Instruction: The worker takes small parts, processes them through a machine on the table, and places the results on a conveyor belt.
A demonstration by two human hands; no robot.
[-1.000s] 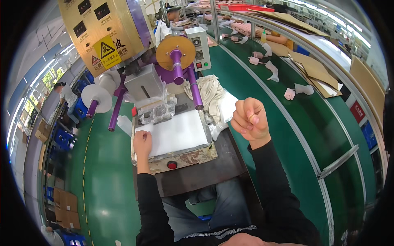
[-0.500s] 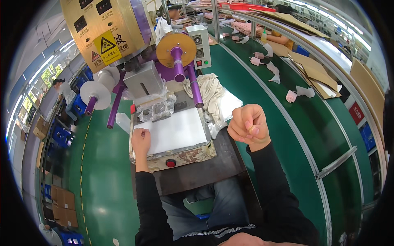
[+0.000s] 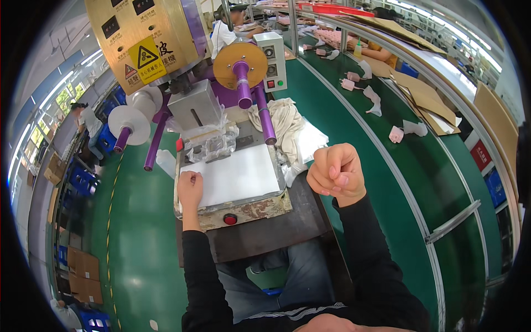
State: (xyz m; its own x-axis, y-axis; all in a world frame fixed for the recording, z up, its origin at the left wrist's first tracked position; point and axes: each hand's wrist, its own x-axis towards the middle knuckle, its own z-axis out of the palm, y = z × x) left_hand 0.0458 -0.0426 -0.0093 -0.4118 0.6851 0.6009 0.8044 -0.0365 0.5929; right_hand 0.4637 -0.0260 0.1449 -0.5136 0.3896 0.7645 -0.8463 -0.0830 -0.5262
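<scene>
My left hand (image 3: 190, 189) is curled closed at the left edge of a white sheet (image 3: 238, 176) on the worn metal bed of a press-like machine. Its inner fingers are hidden, so whether it holds anything is unclear. My right hand (image 3: 336, 172) is raised in a loose fist to the right of the bed, the curled fingertips showing and nothing visible in them. Behind the sheet lie clear plastic pieces (image 3: 214, 148) under the grey metal block (image 3: 194, 105). A red button (image 3: 230, 219) sits on the bed's front face.
Purple rods (image 3: 264, 119) and a gold disc (image 3: 239, 66) project above the bed. A cream cloth (image 3: 279, 119) lies at its right. On the green conveyor (image 3: 387, 182) are small pink parts (image 3: 396, 134) with white wrapping. A co-worker (image 3: 224, 36) sits behind the machine.
Both hands stay closed in nearly the same places; the right fist has turned slightly. The pink parts on the conveyor sit a little nearer. Behind the machine, the co-worker's arm has extended.
</scene>
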